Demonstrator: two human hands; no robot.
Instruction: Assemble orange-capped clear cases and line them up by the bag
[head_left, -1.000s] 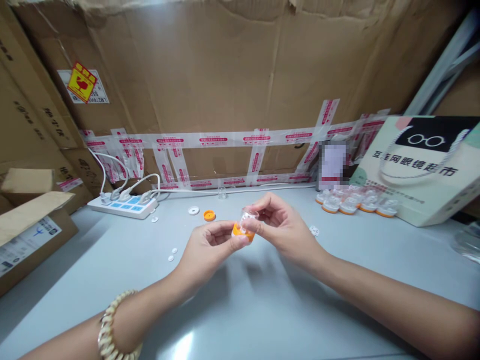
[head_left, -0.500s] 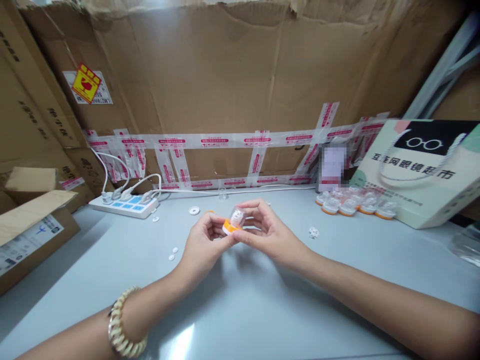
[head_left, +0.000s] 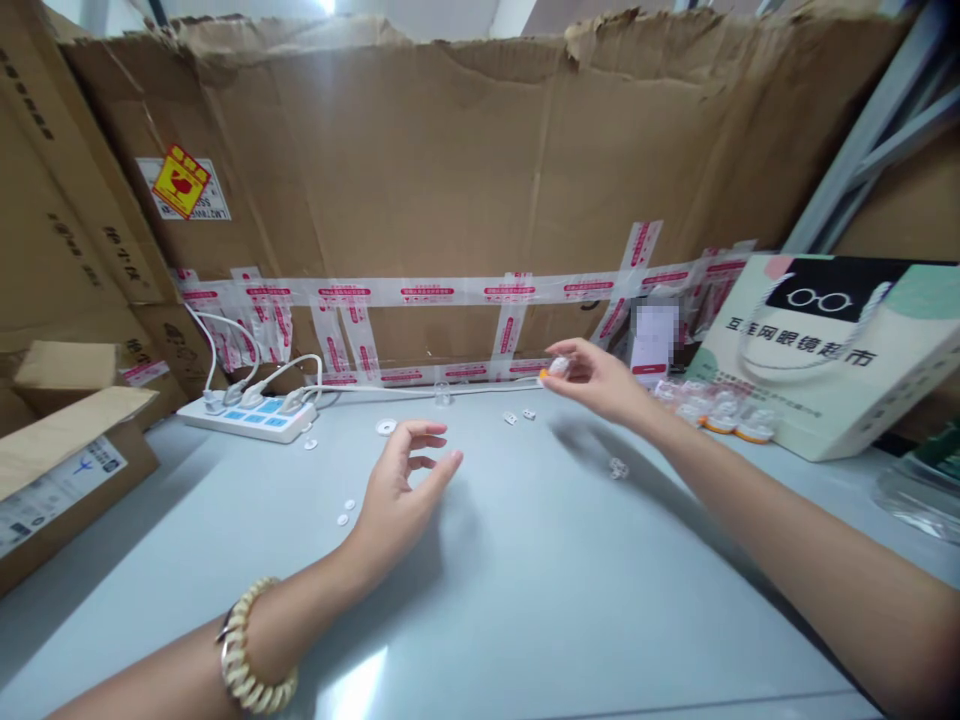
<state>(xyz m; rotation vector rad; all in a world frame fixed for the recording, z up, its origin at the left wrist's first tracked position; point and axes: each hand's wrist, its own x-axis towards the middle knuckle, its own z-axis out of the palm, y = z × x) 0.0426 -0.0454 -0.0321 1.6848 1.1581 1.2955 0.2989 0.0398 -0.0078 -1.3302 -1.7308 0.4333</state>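
Note:
My right hand [head_left: 596, 382] is raised over the back of the table, thumb and fingers pinching a small clear-domed piece [head_left: 559, 368] with an orange base and white parts inside. My fingers cover part of it. Several matching domed pieces [head_left: 724, 412] stand in a cluster to the right, partly behind my forearm. My left hand [head_left: 405, 478] is apart from everything, fingers curved and separated with nothing between them. Near its fingertips lies a white ring [head_left: 386, 427]. Two small white discs [head_left: 346, 513] lie to its left.
A power strip [head_left: 251, 413] with plugs and cables sits at back left, beside an open carton [head_left: 67, 470]. Small white parts [head_left: 519, 416] and a white piece [head_left: 618, 468] lie mid-table. A clear cup [head_left: 442, 394] is at the back. A phone [head_left: 654, 340] and paper bag [head_left: 817, 340] stand right.
Both hands held the domed piece together before. My left hand has let go and opened. My right hand has carried the piece right and toward the back. The camera view has tilted up slightly.

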